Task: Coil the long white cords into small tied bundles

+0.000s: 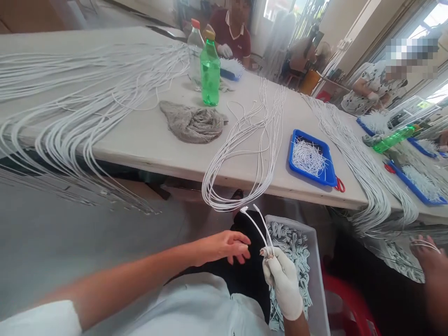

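My right hand (pixel 283 280), in a white glove with fingertips uncovered, is closed around a white cable (pixel 262 226). Two ends of that cable stick up from the fist, with small plugs at their tips. Bare and a little to the left, my left hand (pixel 224 247) has its fingers loosely bent and apart, with nothing in them. Beneath the gloved hand stands a pale grey bin (pixel 317 261) of bundled cables (pixel 301 254). Ahead, a looped bunch of white cables (pixel 241 154) lies on the table and hangs over its edge.
On the long table (pixel 140 149) are a grey cloth (pixel 194 122), a green bottle (pixel 210 70), a clear bottle (pixel 195 51) and a blue tray (pixel 294 163) of short white pieces. Red-handled scissors (pixel 339 184) lie beside it. More cables drape left and right. Co-workers sit around.
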Action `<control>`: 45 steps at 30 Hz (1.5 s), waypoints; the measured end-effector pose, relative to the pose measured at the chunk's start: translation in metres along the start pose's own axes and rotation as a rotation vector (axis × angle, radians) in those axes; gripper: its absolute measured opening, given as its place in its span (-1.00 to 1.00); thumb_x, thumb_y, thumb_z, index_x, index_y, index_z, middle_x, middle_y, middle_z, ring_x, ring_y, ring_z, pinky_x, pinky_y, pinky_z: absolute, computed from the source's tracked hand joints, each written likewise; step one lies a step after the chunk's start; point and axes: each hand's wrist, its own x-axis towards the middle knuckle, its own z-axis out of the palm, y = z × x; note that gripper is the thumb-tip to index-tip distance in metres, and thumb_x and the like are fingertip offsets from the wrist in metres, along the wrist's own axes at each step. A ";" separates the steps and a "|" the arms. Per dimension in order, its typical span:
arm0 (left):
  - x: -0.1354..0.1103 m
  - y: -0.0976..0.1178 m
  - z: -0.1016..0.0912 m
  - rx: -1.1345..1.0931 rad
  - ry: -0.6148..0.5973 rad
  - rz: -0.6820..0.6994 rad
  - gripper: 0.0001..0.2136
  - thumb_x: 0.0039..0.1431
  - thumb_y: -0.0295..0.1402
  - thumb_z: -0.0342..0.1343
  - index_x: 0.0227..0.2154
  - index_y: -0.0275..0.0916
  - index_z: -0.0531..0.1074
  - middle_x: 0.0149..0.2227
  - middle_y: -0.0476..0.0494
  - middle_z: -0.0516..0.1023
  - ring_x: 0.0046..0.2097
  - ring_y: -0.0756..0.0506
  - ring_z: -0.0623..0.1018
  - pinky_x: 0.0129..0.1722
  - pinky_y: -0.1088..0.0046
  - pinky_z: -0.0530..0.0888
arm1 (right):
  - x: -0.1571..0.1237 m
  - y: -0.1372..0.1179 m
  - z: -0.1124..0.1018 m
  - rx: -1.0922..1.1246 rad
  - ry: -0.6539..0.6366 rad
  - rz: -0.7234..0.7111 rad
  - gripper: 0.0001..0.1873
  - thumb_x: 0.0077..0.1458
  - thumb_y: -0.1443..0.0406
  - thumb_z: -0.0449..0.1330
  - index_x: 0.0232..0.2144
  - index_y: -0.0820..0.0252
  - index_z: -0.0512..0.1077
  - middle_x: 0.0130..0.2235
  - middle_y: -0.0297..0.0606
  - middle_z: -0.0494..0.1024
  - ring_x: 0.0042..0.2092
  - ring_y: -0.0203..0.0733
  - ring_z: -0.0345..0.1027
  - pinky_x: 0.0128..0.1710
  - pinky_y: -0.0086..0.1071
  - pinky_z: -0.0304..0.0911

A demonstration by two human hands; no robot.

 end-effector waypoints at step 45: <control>0.031 -0.007 -0.005 0.629 -0.284 0.050 -0.68 0.04 -0.04 0.17 -0.55 -0.20 0.40 -0.62 0.04 0.35 -0.57 0.02 0.28 -0.59 0.52 0.20 | 0.011 -0.026 -0.019 -0.561 -0.240 -0.141 -0.73 0.20 0.23 0.05 -0.31 0.12 0.55 -0.51 -0.34 0.44 -0.47 -0.28 0.23 -0.48 -0.43 0.10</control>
